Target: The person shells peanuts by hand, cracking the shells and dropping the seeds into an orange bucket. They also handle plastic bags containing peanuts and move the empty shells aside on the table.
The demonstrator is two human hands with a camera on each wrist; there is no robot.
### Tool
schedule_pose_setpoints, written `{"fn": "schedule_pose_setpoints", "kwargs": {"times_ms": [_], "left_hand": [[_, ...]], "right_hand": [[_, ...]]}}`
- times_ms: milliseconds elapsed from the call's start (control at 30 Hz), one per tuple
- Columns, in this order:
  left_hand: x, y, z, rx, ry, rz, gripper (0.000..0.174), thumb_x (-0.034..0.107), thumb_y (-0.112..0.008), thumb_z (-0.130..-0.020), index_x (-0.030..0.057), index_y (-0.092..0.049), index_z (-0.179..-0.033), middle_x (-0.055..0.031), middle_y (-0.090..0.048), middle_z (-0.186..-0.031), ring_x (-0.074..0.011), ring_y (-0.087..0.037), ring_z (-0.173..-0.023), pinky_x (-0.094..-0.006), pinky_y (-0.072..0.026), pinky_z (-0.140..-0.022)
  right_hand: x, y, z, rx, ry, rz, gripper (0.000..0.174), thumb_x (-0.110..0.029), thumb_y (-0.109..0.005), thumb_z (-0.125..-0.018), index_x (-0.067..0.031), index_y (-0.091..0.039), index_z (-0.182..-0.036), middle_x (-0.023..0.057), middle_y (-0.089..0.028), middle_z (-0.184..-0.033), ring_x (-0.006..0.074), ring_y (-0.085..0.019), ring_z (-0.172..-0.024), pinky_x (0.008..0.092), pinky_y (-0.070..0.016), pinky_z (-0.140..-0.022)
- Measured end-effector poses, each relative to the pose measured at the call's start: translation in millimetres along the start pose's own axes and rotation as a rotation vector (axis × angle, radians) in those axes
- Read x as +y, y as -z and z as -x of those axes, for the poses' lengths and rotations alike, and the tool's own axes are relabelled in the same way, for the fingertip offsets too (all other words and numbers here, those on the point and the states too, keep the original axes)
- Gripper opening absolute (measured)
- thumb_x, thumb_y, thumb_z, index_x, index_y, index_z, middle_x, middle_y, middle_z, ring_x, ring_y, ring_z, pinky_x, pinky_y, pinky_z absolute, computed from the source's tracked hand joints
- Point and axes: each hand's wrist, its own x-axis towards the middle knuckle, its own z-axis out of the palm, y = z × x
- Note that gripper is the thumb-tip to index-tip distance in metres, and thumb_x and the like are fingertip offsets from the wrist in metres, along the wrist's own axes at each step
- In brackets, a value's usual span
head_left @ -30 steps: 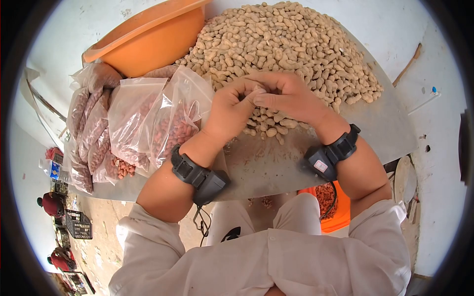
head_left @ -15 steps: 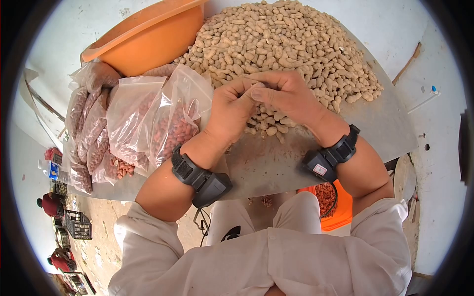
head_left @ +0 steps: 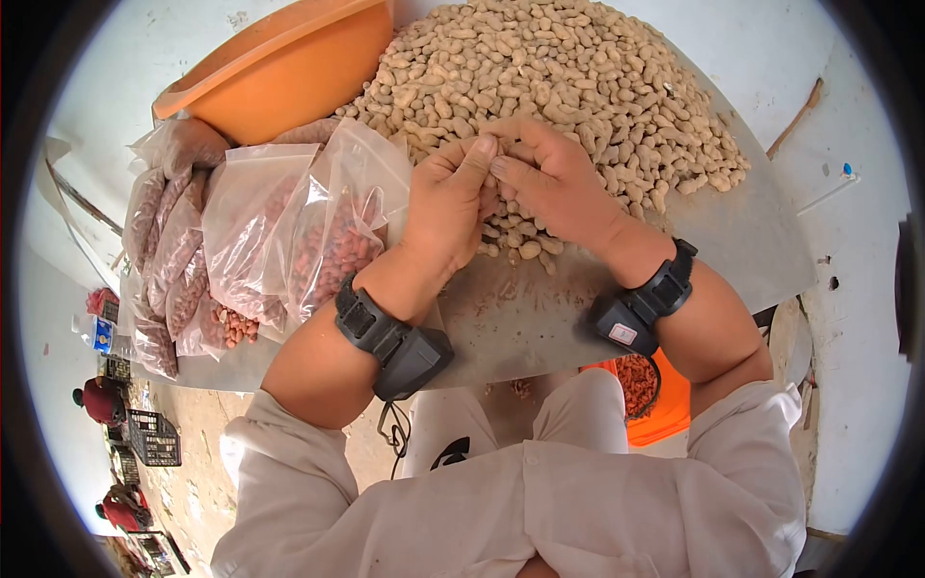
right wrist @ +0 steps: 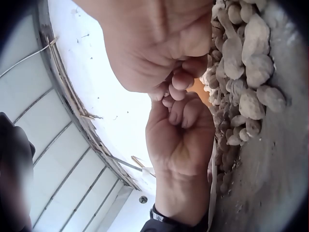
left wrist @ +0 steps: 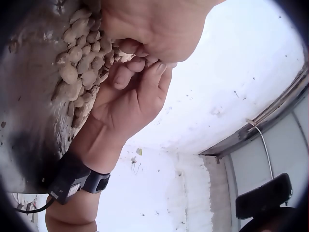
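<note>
Over the near edge of the pile of unshelled peanuts (head_left: 549, 72), the left hand (head_left: 448, 197) and right hand (head_left: 564, 193) meet at their fingertips. Both have curled fingers and pinch a small peanut between them, almost wholly hidden by the fingers. The left thumb points up beside the right thumb in the head view. In the left wrist view the right hand (left wrist: 133, 104) shows its curled fingers against the left hand (left wrist: 154, 24). The right wrist view has the left hand (right wrist: 178, 135) below the right hand (right wrist: 154, 43), tips touching.
Clear bags of red kernels (head_left: 332, 250) lie left of the hands on the metal table (head_left: 520, 328). Behind them stands an orange basin (head_left: 279, 77). Below the table's front edge is an orange container (head_left: 665, 419) holding reddish bits. Two people are at the far lower left.
Both hands have risen slightly toward the pile. The left thumb has straightened upward from its earlier place against the right fingertips, and the right thumb has shifted a little.
</note>
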Motion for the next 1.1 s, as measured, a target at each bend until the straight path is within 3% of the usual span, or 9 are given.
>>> {"fn": "schedule_pose_setpoints", "kwargs": {"times_ms": [133,233,333,433,533,633,833,967,1100], "left_hand": [[1,-1,2,0.005,-0.002,0.04,0.023,0.022,-0.051,-0.093,0.0021,-0.057,-0.084,-0.0015,-0.052,-0.065,-0.0054,-0.04,-0.051,-0.0179,-0.0306,-0.046],[-1,3,0,-0.004,-0.002,0.059,0.023,0.022,-0.052,-0.093,0.0025,-0.057,-0.081,-0.0023,-0.054,-0.065,-0.0052,-0.042,-0.051,-0.0173,-0.0322,-0.046],[-1,2,-1,0.011,0.0,0.072,0.023,0.021,-0.052,-0.093,0.0025,-0.057,-0.08,-0.0023,-0.054,-0.065,-0.0051,-0.042,-0.051,-0.0171,-0.032,-0.046],[-2,1,0,0.017,-0.009,0.073,0.023,0.02,-0.053,-0.092,0.0025,-0.058,-0.079,-0.0022,-0.054,-0.064,-0.0051,-0.042,-0.051,-0.0172,-0.0318,-0.045],[-1,1,0,0.055,-0.009,0.005,0.021,0.022,-0.055,-0.091,0.0033,-0.058,-0.082,0.0014,-0.05,-0.063,-0.0041,-0.036,-0.051,-0.018,-0.0292,-0.046],[-1,5,-2,0.077,-0.012,0.005,0.021,0.022,-0.059,-0.089,0.0017,-0.06,-0.084,0.0006,-0.052,-0.064,-0.004,-0.039,-0.051,-0.0174,-0.0303,-0.046],[-6,9,-3,0.056,-0.081,-0.06,0.023,0.023,-0.062,-0.087,0.0001,-0.061,-0.086,-0.0003,-0.055,-0.066,-0.0039,-0.043,-0.052,-0.0174,-0.0319,-0.045],[-6,3,-1,0.075,-0.08,-0.062,0.019,0.023,-0.058,-0.09,0.0055,-0.058,-0.083,0.0019,-0.052,-0.068,-0.0047,-0.039,-0.055,-0.0188,-0.0319,-0.05],[-11,1,-1,0.114,-0.103,-0.038,0.019,0.024,-0.057,-0.09,0.0057,-0.057,-0.084,-0.0002,-0.056,-0.072,-0.0063,-0.047,-0.06,-0.0199,-0.0375,-0.054]], "right_hand": [[-1,-3,3,-0.015,-0.041,-0.054,0.027,-0.012,-0.052,-0.089,-0.0035,-0.049,-0.115,0.0005,-0.053,-0.074,0.0051,-0.047,-0.065,0.0187,-0.0386,-0.053],[1,-6,4,0.052,0.02,0.003,0.025,-0.013,-0.054,-0.086,0.0016,-0.051,-0.106,0.0049,-0.058,-0.07,0.0094,-0.053,-0.062,0.0245,-0.045,-0.056],[2,-4,4,0.073,0.025,0.082,0.019,-0.013,-0.054,-0.087,0.0006,-0.048,-0.099,0.0053,-0.058,-0.071,0.0094,-0.053,-0.062,0.025,-0.0437,-0.054],[3,-3,2,0.03,0.011,-0.021,0.018,-0.013,-0.054,-0.086,-0.0007,-0.044,-0.094,0.0055,-0.057,-0.071,0.0096,-0.052,-0.061,0.0258,-0.0424,-0.053],[-1,0,1,-0.025,-0.127,-0.117,0.023,-0.013,-0.056,-0.085,0.0003,-0.048,-0.103,0.0065,-0.058,-0.071,0.0107,-0.054,-0.064,0.0258,-0.0446,-0.056],[3,3,-1,-0.053,0.037,-0.018,0.031,-0.013,-0.059,-0.083,0.0004,-0.053,-0.11,0.0078,-0.062,-0.076,0.0112,-0.057,-0.068,0.0251,-0.0471,-0.061],[3,9,-1,0.023,0.053,0.158,0.023,-0.011,-0.062,-0.079,0.0021,-0.063,-0.098,0.0073,-0.065,-0.076,0.0116,-0.06,-0.064,0.0245,-0.0493,-0.06],[-3,7,0,0.05,-0.001,0.025,0.02,-0.008,-0.063,-0.078,0.0026,-0.064,-0.094,0.0073,-0.064,-0.072,0.0098,-0.059,-0.061,0.0226,-0.0488,-0.057],[3,5,-1,0.054,0.012,-0.061,0.021,-0.007,-0.063,-0.077,0.0021,-0.062,-0.096,0.0062,-0.063,-0.074,0.009,-0.058,-0.061,0.0221,-0.0483,-0.057]]}}
